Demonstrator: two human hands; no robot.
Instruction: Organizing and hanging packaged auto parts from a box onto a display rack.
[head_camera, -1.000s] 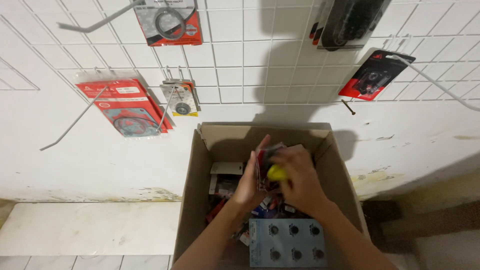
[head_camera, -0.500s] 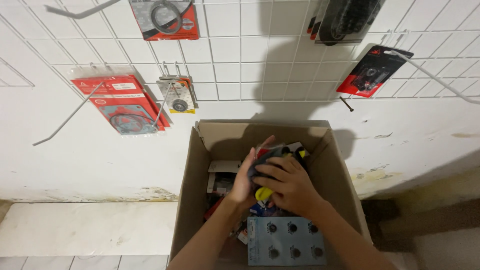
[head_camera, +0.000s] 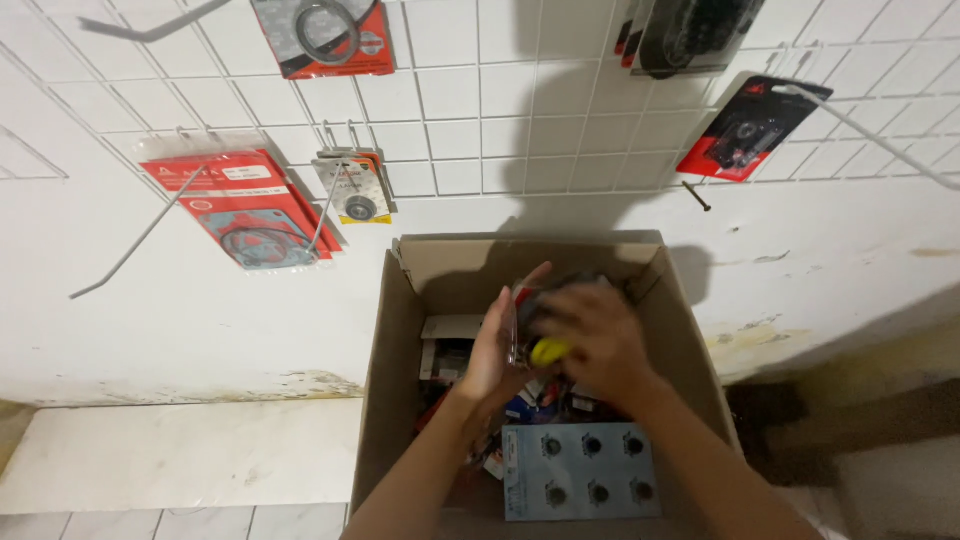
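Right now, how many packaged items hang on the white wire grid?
5: top-centre red pack, left red pack, small centre pack, top-right black pack, right red-black pack. Others may hang out of frame.

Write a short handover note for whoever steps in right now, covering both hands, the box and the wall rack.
Left hand: open, palm flat against the side of a clear packet held over the cardboard box.
Right hand: blurred, wrapped over the same packet, beside a yellow part of it.
Box: open, against the wall, holding mixed small packets and a blue card with six round parts.
Wire rack: several red packets hang on its hooks; a few hooks are bare.
Done: one packet is up out of the pile.
Left: the packet is in hand, not on a hook; the rest sit in the box.
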